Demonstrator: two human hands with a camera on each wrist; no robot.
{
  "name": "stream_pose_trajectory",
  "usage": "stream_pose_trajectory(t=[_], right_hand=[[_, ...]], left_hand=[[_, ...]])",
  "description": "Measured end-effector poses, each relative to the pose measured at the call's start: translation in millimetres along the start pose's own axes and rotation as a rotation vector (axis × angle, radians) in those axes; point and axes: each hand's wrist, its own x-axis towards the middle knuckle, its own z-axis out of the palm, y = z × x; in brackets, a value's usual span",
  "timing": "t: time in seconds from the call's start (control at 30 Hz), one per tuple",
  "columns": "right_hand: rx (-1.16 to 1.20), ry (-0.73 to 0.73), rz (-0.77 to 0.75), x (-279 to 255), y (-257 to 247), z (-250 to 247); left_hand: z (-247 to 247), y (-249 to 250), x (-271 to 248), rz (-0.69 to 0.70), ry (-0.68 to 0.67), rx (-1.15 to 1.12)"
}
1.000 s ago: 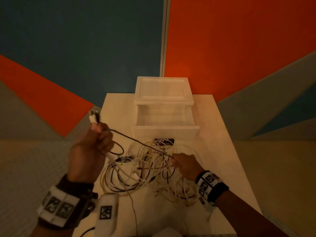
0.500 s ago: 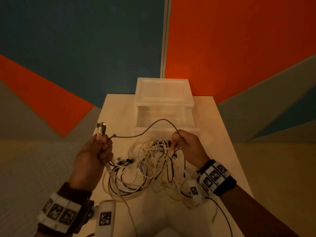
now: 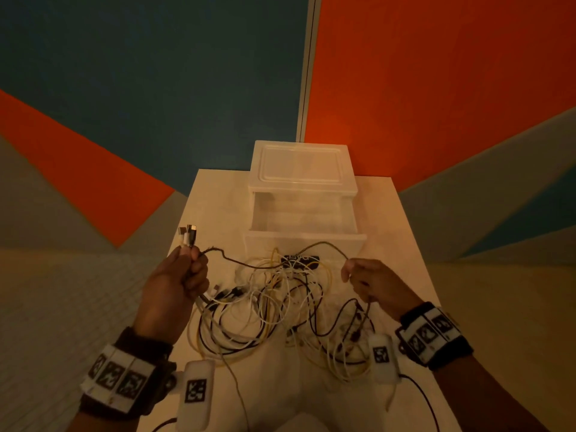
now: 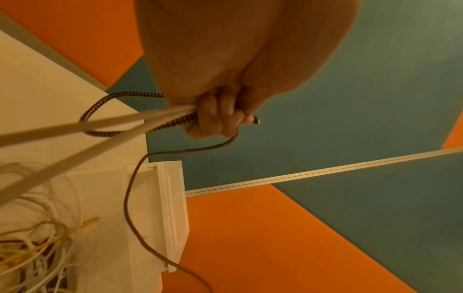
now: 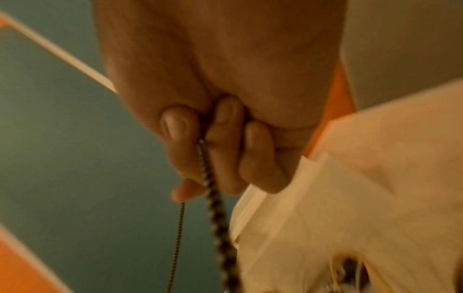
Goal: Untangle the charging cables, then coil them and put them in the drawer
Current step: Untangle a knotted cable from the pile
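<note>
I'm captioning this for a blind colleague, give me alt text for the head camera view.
Two hands stretch a dark braided cable above a tangled pile of cables on a white table; the left hand also grips several plug ends, the right hand pinches the cable. Behind stands an open white drawer.

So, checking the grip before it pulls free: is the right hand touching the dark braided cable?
Touching. The right wrist view shows the right hand with fingers curled round the dark braided cable.

A dark braided cable (image 3: 274, 260) sags between my fists, lifted above the white, yellow and black tangle (image 3: 274, 310) lying at 6 o'clock of the open, empty white drawer (image 3: 304, 219).
</note>
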Motion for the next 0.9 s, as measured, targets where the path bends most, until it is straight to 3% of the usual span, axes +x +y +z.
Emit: stream_pose_trajectory(t=[0.07,0.13,0.2,0.3,0.33,0.37,0.4,0.47,0.5,0.53,0.6,0.67,0.73,0.83,0.9], right_hand=[[-0.072,-0.05,-0.076,-7,-7,-1],[-0.236,-0.182,-0.038,-16,3,2],[-0.482,-0.336,0.131,-26,34,7],[-0.95,-0.502,0.514,-50,89,14],[-1.085,-0.539,0.551,-57,101,16],[-1.23,-0.61,0.498,-57,110,16],[-1.287,-0.584,0.448,-53,117,16],[-1.104,-0.336,0.26,-44,105,21],[-0.879,-0.195,0.143,-39,90,29],[-0.644,-0.142,0.027,-34,75,40],[-0.245,-0.185,-0.114,-26,28,77],[-0.043,-0.296,-0.16,-17,-2,111],[0.018,-0.352,-0.215,-18,-12,131],[-0.079,-0.286,-0.282,-30,-3,126],[-0.225,-0.284,-0.19,-44,18,103]], left_hand=[[1,-2,0,-0.02,-0.009,-0.009],[4,-1,-1,-0.045,-0.024,0.017],[7,2,-3,-0.054,-0.054,0.045],[8,7,-8,-0.029,-0.09,0.095],[8,8,-9,-0.003,-0.097,0.135],[9,9,-11,0.026,-0.103,0.187],[10,10,-13,0.049,-0.107,0.245],[15,12,-17,0.072,-0.14,0.348],[18,13,-19,0.077,-0.172,0.377],[21,13,-20,0.08,-0.215,0.396],[26,12,-21,0.072,-0.305,0.418],[28,10,-20,0.027,-0.371,0.42],[28,9,-19,0.004,-0.382,0.439],[20,13,-16,0.086,-0.306,0.46],[11,20,-14,0.133,-0.222,0.425]])
